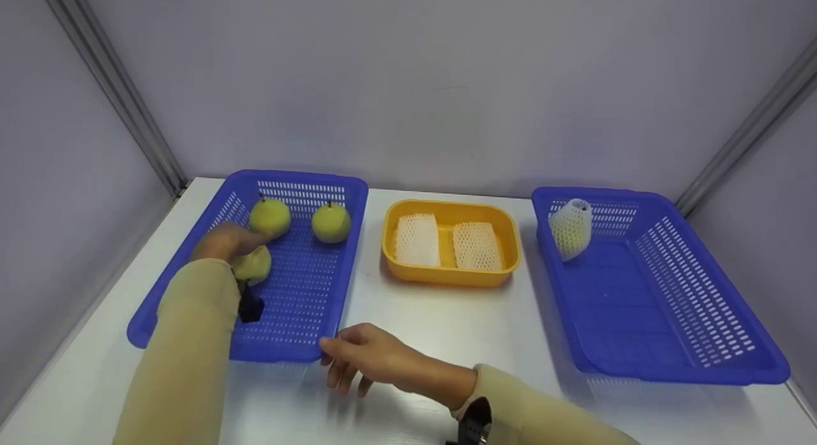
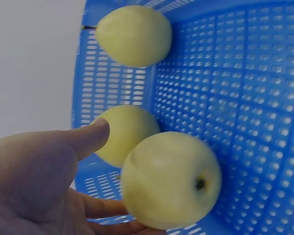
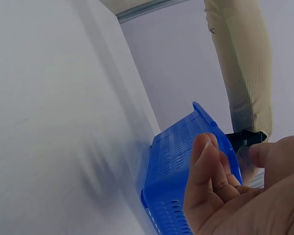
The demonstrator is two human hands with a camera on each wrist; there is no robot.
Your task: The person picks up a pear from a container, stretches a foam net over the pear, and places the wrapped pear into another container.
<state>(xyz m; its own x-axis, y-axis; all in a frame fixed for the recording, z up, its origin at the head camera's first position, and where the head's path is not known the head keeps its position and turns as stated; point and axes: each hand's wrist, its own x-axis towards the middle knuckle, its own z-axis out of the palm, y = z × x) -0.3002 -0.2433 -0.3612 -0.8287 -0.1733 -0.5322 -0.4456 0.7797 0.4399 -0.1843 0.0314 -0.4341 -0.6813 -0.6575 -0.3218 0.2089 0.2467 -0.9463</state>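
My left hand (image 1: 220, 242) reaches into the left blue basket (image 1: 287, 352), beside a yellow-green pear (image 2: 171, 180). In the left wrist view its fingers are at that pear's lower side, while the thumb stands apart from it, overlapping a second pear (image 2: 127, 134) behind. A third pear (image 1: 331, 223) lies near the basket's back right corner. By the front right corner of the same basket, my right hand (image 1: 376, 355) hangs with loosely bent fingers and holds nothing.
Between the baskets stands a small orange-yellow bin (image 1: 450, 276) with two white foam net sleeves (image 1: 417, 239). The right blue basket (image 1: 676, 372) has a pear in a foam net (image 1: 571, 231) at its back left. Grey walls (image 1: 447, 81) enclose the white table (image 1: 434, 317).
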